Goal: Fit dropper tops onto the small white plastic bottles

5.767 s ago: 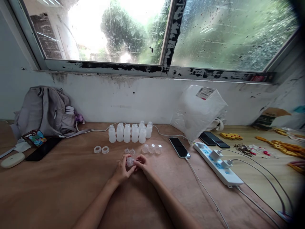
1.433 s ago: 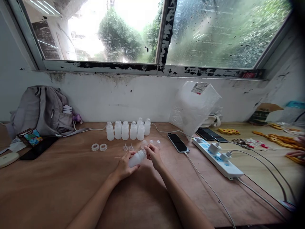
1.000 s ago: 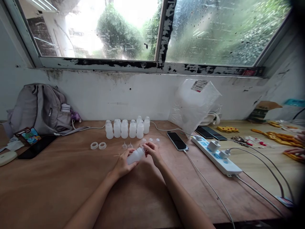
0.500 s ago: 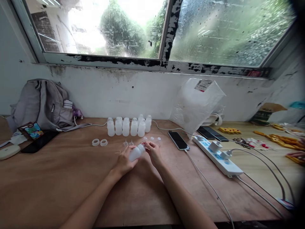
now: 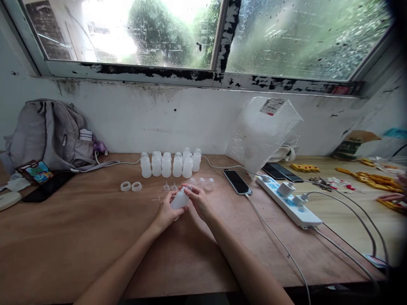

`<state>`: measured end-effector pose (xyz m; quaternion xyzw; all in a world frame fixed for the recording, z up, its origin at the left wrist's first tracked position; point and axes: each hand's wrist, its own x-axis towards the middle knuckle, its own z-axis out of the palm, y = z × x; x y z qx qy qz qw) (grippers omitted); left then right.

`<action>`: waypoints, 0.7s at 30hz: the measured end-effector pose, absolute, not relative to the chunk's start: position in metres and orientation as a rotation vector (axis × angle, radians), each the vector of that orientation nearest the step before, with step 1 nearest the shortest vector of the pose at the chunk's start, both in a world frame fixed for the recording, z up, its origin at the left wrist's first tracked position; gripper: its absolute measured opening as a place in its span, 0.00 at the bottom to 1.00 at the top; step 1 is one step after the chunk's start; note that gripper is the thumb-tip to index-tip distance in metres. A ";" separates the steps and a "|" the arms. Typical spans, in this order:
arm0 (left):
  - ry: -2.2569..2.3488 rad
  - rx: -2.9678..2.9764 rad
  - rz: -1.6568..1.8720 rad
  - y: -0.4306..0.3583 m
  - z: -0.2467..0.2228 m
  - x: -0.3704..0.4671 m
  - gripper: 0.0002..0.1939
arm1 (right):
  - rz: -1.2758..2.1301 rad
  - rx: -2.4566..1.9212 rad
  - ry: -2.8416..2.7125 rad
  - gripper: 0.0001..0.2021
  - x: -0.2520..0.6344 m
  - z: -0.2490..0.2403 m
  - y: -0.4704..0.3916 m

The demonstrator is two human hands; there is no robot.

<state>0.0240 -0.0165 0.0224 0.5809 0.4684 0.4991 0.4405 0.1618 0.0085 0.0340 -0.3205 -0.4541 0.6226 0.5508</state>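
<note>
The table and the row of bottles lie as before. Your left hand remains wrapped round the bottle, now held more upright than a second ago; your right hand pinches its top, fitting a cap there.

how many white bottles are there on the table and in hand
7: six bottles stand in a cluster near the wall, and one bottle is held between the left hand and right hand. Others may be hidden.
</note>
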 end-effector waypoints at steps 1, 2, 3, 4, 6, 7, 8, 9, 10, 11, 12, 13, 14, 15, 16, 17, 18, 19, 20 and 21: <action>1.144 1.408 1.242 -0.018 0.024 0.025 0.28 | 1.478 -0.748 -1.070 0.12 0.161 0.035 0.008; 1.099 1.343 1.203 -0.020 0.026 0.025 0.27 | 1.508 -0.728 -1.067 0.12 0.161 0.035 0.007; 1.030 1.262 1.128 -0.022 0.029 0.025 0.26 | 1.558 -0.700 -1.062 0.12 0.161 0.036 0.007; 0.952 1.175 1.030 -0.025 0.033 0.025 0.24 | 1.614 -0.670 -1.056 0.12 0.162 0.037 0.006; 0.842 1.049 0.875 -0.030 0.040 0.026 0.20 | 1.701 -0.624 -1.037 0.13 0.163 0.039 0.006; 0.829 1.034 0.849 -0.031 0.042 0.026 0.19 | 1.714 -0.617 -1.027 0.13 0.163 0.039 0.006; 0.849 1.053 0.863 -0.032 0.043 0.027 0.18 | 1.707 -0.619 -1.017 0.13 0.163 0.039 0.006; 0.891 1.105 0.902 -0.032 0.043 0.028 0.17 | 1.686 -0.626 -1.011 0.13 0.163 0.038 0.006; 0.945 1.183 0.946 -0.032 0.042 0.029 0.17 | 1.658 -0.635 -1.009 0.13 0.163 0.038 0.006; 1.005 1.277 0.988 -0.031 0.041 0.030 0.17 | 1.626 -0.641 -1.008 0.12 0.162 0.038 0.006; 1.066 1.375 1.026 -0.031 0.039 0.031 0.18 | 1.593 -0.646 -1.009 0.12 0.162 0.038 0.005; 1.125 1.470 1.058 -0.031 0.038 0.032 0.19 | 1.563 -0.650 -1.012 0.11 0.161 0.038 0.005; 1.172 1.554 1.082 -0.031 0.037 0.033 0.19 | 1.540 -0.652 -1.018 0.11 0.161 0.038 0.005; 1.211 1.622 1.101 -0.031 0.036 0.033 0.20 | 1.525 -0.652 -1.033 0.12 0.160 0.038 0.004; 1.242 1.670 1.119 -0.031 0.035 0.034 0.21 | 1.518 -0.654 -1.056 0.13 0.160 0.038 0.004; 1.263 1.703 1.136 -0.032 0.035 0.034 0.22 | 1.510 -0.659 -1.090 0.14 0.159 0.038 0.004; 1.273 1.721 1.148 -0.032 0.034 0.034 0.22 | 1.490 -0.674 -1.131 0.15 0.159 0.038 0.005; 1.276 1.727 1.157 -0.031 0.033 0.033 0.23 | 1.448 -0.700 -1.178 0.16 0.160 0.037 0.006; 1.274 1.722 1.163 -0.029 0.032 0.032 0.23 | 1.371 -0.745 -1.222 0.16 0.161 0.035 0.008; 1.274 1.706 1.169 -0.027 0.031 0.031 0.22 | 1.254 -0.809 -1.252 0.15 0.163 0.033 0.011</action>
